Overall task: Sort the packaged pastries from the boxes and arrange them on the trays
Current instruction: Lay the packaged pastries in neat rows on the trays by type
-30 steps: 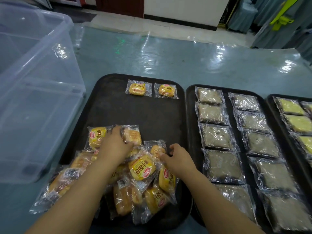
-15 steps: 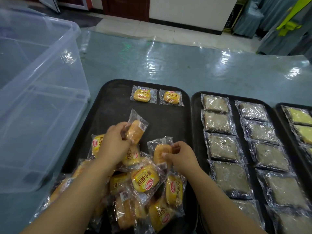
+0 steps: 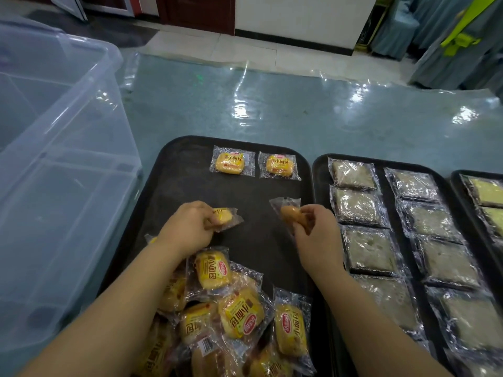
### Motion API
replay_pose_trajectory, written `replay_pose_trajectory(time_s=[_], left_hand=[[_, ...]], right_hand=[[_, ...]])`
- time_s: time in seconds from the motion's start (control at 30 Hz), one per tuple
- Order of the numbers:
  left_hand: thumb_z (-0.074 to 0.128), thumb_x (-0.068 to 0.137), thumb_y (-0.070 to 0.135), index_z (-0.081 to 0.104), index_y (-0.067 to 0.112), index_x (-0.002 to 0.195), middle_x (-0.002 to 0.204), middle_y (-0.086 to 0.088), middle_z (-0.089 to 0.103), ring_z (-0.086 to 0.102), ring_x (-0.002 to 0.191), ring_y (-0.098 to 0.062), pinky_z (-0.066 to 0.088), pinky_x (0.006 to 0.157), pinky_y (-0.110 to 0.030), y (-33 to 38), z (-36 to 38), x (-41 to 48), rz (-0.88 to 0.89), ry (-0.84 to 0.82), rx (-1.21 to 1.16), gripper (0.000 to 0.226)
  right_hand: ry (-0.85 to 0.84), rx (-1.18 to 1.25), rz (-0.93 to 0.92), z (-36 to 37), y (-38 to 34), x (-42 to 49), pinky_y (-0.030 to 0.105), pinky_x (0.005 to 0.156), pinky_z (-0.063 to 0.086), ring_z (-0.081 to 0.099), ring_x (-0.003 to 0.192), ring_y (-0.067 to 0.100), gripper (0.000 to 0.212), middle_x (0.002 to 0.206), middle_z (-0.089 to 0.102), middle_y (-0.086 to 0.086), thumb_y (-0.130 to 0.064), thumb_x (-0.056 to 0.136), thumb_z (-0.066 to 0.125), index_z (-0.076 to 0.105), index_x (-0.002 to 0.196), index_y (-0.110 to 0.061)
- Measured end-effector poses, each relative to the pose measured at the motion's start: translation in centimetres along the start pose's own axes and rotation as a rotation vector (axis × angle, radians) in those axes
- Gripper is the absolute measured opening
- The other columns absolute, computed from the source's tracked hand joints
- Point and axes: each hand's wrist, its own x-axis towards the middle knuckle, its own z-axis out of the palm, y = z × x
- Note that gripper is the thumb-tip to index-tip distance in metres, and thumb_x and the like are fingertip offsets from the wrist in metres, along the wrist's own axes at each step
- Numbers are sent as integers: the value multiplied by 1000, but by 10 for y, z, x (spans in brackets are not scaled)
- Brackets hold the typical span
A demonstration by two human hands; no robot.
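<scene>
Two packaged pastries have come up off the heap (image 3: 239, 317) by the wrists, where a moment ago they were only just lifting. The left pastry (image 3: 224, 216) is pinched in the left hand (image 3: 187, 229) and the right pastry (image 3: 288, 213) in the right hand (image 3: 313, 235), the hands apart over the bare middle of the black tray (image 3: 185, 170). Ahead of the fingers two placed pastries (image 3: 231, 164) lie side by side at the tray's far edge, so I judge the held pair will start a second row; right of the right hand a neighbouring tray (image 3: 319, 170) holds grey packets, and left of the left hand stands a clear bin (image 3: 68, 172).
</scene>
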Motion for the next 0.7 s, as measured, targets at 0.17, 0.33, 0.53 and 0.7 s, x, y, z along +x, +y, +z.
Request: replay_pose_trajectory(time_s=[0.17,0.33,0.53,0.7], left_hand=[[66,83,36,66,29,106,131,13,45,37,124,-11,38,103,-33,-5,7,-9,-13,-104,6,24],[65,85,32,52,27,125,131,4,44,39,121,-20,40,98,-36,-7,12,-15,-134,27,-41,42],[66,84,34,42,28,132,129,-4,49,47,117,-26,42,95,-41,-11,17,-13,-282,19,-24,54],[67,84,29,45,29,129,121,-5,54,53,109,-26,47,92,-41,-15,18,-7,-249,11,11,50]], right_hand=[[18,-332,-327,14,-2,-3,37,57,45,56,73,28,27,88,62,9,-3,69,76,66,93,-11],[-406,-463,-337,21,-1,-22,36,83,40,48,108,24,39,118,53,1,-24,82,68,56,119,-22],[-455,-410,-70,18,5,-32,32,97,43,40,120,18,51,134,38,-1,-36,86,64,44,132,-26],[-453,-299,129,19,8,-30,32,95,46,47,116,19,59,135,35,1,-31,85,67,39,136,-24]])
